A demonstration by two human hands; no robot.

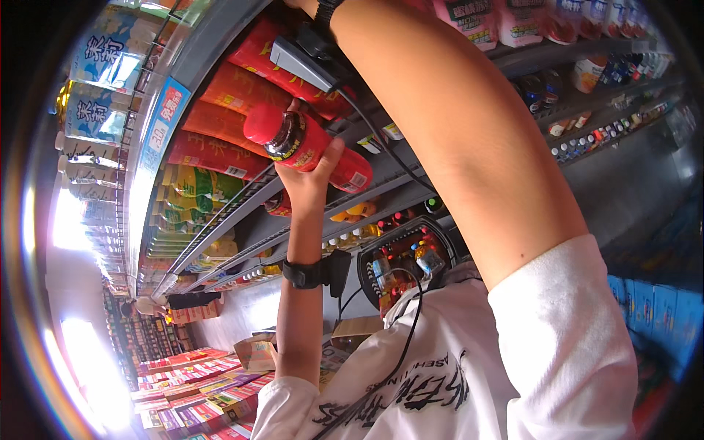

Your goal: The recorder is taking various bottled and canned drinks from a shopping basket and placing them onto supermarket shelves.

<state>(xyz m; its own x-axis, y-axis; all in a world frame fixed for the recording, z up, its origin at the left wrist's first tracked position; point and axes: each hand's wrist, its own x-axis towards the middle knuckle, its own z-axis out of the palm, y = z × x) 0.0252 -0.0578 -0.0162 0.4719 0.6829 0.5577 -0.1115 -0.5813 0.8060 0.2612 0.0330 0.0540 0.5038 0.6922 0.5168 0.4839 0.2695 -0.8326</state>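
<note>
My left hand grips a red plastic drink bottle with a red cap, tilted in front of the shelf. The thumb lies across its lower side, and a fingertip shows behind the neck. Close behind the bottle stand red and orange packaged drinks on a grey shelf. From the right, my other arm stretches up past them. Only a sliver of my right hand appears at the top edge, so its fingers and anything in them are hidden. Both wrists wear black straps with devices and cables.
Below the shelf, a black basket holds several bottles. Near it are an open cardboard box and boxed goods. Yellow-green bottles fill the neighbouring shelf section. A price strip edges the upper shelf. Another person is farther down the aisle.
</note>
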